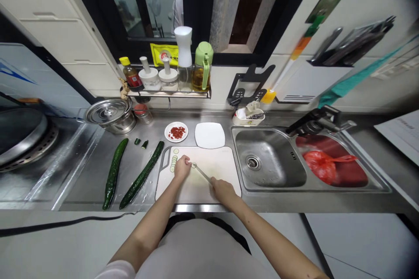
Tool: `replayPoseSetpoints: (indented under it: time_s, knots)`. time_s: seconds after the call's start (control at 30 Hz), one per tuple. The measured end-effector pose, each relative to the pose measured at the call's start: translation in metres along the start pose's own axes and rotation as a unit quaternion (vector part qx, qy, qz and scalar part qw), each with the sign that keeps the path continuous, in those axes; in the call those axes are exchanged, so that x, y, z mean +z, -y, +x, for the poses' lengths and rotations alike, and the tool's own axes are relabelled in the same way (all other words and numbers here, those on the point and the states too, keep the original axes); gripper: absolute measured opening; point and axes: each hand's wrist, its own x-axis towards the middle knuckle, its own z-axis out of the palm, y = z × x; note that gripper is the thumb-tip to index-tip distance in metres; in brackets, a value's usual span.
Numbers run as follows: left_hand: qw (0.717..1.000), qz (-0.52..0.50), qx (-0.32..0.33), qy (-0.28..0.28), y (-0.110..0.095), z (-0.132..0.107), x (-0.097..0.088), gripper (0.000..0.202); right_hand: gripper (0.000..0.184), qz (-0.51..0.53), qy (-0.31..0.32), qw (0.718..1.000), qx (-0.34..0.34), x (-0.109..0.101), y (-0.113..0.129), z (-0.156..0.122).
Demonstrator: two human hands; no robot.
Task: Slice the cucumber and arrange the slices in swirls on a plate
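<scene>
On the white cutting board (214,183) my left hand (182,168) rests with its fingers curled together. What they hold, if anything, is hidden. Just right of the fingertips, a pale cucumber slice (194,165) lies at the tip of a knife (203,174). My right hand (224,191) is closed round the knife's handle, the blade pointing away and to the left. Several cucumber slices (173,165) lie in a short row left of my left hand. Two whole dark green cucumbers (114,174) and two small cut ends (144,144) are on the counter to the left.
Behind the board stand a plate of chopped red pieces (176,132) and a white square plate (210,135). A double sink (271,157) is at right, with a red plastic bag (322,166). A lidded pot (111,115) stands back left, below a seasoning rack (168,93).
</scene>
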Motion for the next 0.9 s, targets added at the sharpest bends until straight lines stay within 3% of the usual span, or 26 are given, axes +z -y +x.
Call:
replayPoseSetpoints:
  time_s: [0.63,0.9]
  knots:
    - [1.000,0.012,0.007,-0.003,0.004,0.001,0.003,0.018,0.031,-0.003,0.014,1.000,0.011,0.011,-0.014,-0.016]
    - [0.997,0.027,0.068,0.012,0.004,-0.008,0.001,0.021,0.026,0.013,-0.027,0.999,0.030,0.012,-0.031,-0.019]
